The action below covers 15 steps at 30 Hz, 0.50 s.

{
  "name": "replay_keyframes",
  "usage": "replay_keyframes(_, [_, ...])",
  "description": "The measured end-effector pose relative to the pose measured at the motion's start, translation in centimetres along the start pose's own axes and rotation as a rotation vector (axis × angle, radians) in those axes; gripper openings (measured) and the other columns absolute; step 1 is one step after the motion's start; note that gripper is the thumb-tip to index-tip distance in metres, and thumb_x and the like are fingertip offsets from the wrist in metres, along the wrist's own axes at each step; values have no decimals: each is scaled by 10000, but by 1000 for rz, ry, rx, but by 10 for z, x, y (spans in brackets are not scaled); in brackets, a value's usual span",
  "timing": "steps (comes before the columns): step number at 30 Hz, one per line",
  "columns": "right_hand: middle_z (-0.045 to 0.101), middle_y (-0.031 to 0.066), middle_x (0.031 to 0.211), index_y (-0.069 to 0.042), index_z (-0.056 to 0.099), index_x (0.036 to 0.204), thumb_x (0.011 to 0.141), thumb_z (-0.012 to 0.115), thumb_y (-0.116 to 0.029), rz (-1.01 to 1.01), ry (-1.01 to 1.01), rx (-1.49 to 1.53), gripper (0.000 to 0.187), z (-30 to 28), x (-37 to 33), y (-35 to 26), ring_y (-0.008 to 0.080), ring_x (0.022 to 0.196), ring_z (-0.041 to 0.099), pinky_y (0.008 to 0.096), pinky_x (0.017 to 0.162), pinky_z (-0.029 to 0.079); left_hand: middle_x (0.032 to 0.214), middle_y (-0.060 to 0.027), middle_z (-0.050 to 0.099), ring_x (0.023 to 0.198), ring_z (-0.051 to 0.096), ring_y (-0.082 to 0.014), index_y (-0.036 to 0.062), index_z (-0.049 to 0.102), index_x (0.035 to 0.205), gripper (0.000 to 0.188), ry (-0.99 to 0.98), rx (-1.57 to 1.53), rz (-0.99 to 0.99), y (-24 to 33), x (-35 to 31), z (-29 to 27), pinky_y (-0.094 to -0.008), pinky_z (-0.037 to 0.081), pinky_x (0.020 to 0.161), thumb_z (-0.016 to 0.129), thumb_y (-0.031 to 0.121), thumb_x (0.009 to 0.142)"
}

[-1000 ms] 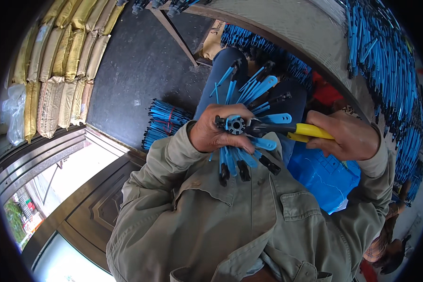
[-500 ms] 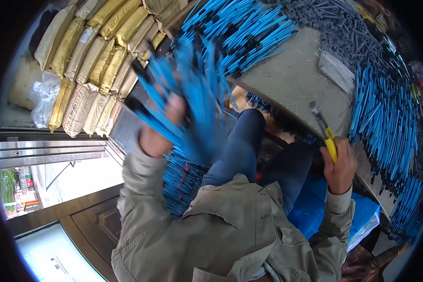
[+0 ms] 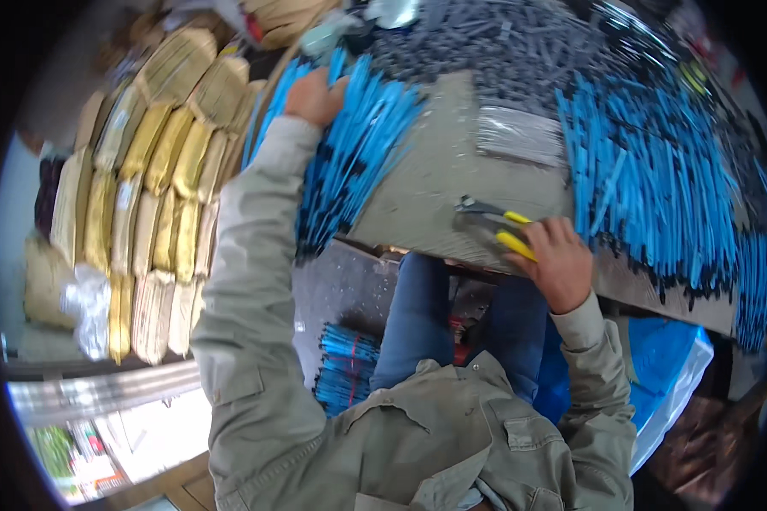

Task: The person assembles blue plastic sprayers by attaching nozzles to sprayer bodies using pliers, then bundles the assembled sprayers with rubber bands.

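While the table (image 3: 418, 192) spreads across the upper view, a tall stack of paper-like sacks (image 3: 158, 213), tan and golden, stands to its left; the sacks' contents are hidden. The left sleeve (image 3: 260, 230) passes in front of their right side and covers part of it. On the table's right lies the broad right pile of blue strips (image 3: 648, 187) with black ends, and along its far side a heap of dark grey parts (image 3: 494, 43), too blurred to tell singly. The left pile of blue strips (image 3: 354, 157) lies at the table's left edge. Below the table, at the right, is a blue plastic bag (image 3: 656, 358), what it holds out of sight. A red-banded bundle of blue strips (image 3: 348, 366) rests on the floor near the legs. A clear plastic bag (image 3: 94, 311) hangs against the sacks, and a translucent flat packet (image 3: 520, 134) lies just beside the right pile. The left hand (image 3: 317, 95) is on the left pile; whether it grips any strips, I cannot tell. The right hand (image 3: 558, 262) holds yellow-handled cutting pliers (image 3: 516, 245) over the table's near part, their handles spread.
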State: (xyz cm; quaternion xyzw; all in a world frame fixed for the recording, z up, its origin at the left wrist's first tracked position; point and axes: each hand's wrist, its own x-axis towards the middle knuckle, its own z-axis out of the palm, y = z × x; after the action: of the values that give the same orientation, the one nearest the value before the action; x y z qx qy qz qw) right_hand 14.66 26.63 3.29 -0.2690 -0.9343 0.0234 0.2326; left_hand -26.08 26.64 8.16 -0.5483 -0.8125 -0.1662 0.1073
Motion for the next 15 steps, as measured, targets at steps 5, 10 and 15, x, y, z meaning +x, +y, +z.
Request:
replay_keyframes(5, [518,71,897,-97,543,880,659,701,-285,-68,16,59,330,-1,4,-3,257,814,538,348,630,460,906,-196,580,831,551,-352,-5,603,979,334,451,150,459,9,-12,2,-439,448,710,582,293,830])
replay_keyframes(10, [545,93,934,-80,547,872,729,657,-202,-31,135,137,218,-25,-6,2,265,821,551,355,651,467,1000,-167,566,943,527,-322,15,548,1119,465,112,171,283,15,-7,-28,-430,412,803,595,366,818])
replay_keyframes(15, [586,122,876,-31,575,829,803,551,-83,-5,160,79,63,-50,59,49,333,780,573,375,645,480,1034,-143,568,1010,511,-307,54,512,1189,517,401,367,470,37,-33,-79,-462,355,886,603,387,804])
